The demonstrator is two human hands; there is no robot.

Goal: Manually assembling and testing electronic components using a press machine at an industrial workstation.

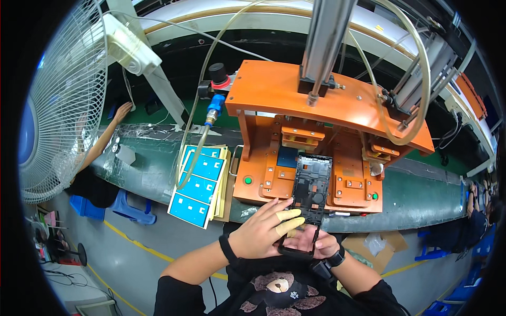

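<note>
Bright light fills the view, edges strongly bowed.

A slim black rectangular frame point(311, 190), specked with small lighter parts, open at its near end, pointing away from us toward the orange press point(271, 87), in our right hand point(322, 245), our left hand point(268, 230) touching it

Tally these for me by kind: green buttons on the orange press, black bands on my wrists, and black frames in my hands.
Green buttons: 2
Black wristbands: 2
Black frame: 1
Total: 5
</note>
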